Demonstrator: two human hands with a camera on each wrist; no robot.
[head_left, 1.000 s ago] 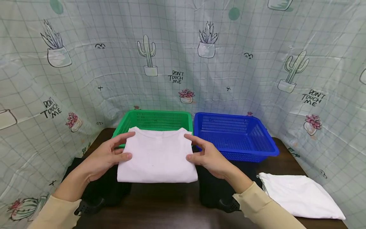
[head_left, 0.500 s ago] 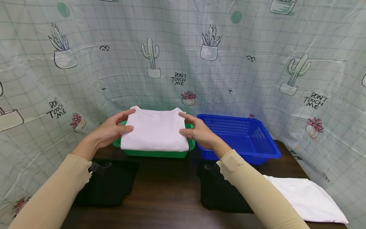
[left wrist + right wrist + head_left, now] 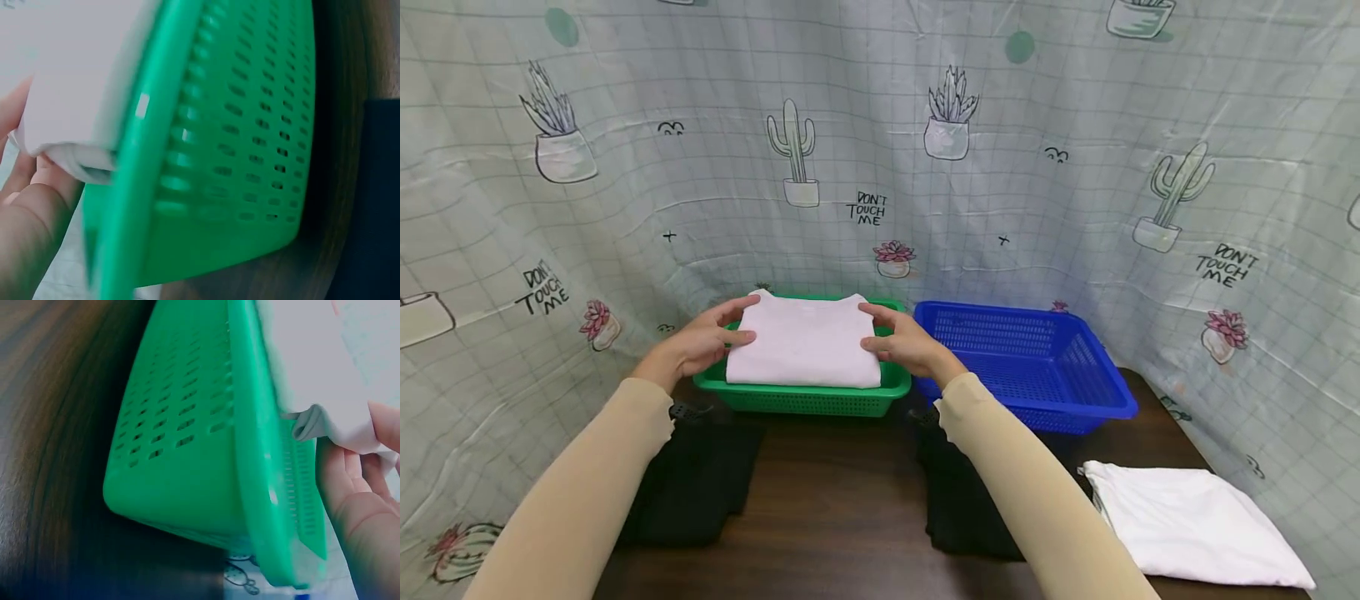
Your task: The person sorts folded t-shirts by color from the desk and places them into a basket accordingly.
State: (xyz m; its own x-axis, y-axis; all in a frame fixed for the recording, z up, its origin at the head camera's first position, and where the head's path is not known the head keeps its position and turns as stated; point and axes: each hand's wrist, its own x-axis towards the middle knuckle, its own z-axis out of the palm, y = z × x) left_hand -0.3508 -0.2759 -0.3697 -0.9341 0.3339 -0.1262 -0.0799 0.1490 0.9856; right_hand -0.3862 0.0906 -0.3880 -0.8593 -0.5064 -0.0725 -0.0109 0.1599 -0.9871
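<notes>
A folded white T-shirt [image 3: 805, 343], neckline toward the back, lies level within the rim of the green basket [image 3: 808, 402] in the head view. My left hand [image 3: 706, 337] pinches its left edge, thumb on top and fingers beneath. On the opposite edge my right hand [image 3: 904, 340] pinches the shirt the same way. Seen from the left wrist, the shirt's folded end [image 3: 81, 159] sits just inside the basket's front rim [image 3: 140, 156]. The right wrist view has the shirt's rolled corner [image 3: 312, 422] above the basket opening, with fingers under the cloth.
A blue basket [image 3: 1022, 367] stands right of the green one. Folded black cloth [image 3: 700, 483] lies at the left of the dark wooden table [image 3: 827, 517], and another black cloth [image 3: 962, 500] lies under my right forearm. A folded white cloth [image 3: 1202, 525] lies at far right. A patterned curtain [image 3: 850, 125] hangs behind.
Both hands have carried the folded shirt forward from above the table to over the green basket, then lowered it within the rim. The baskets and other cloths have stayed in place.
</notes>
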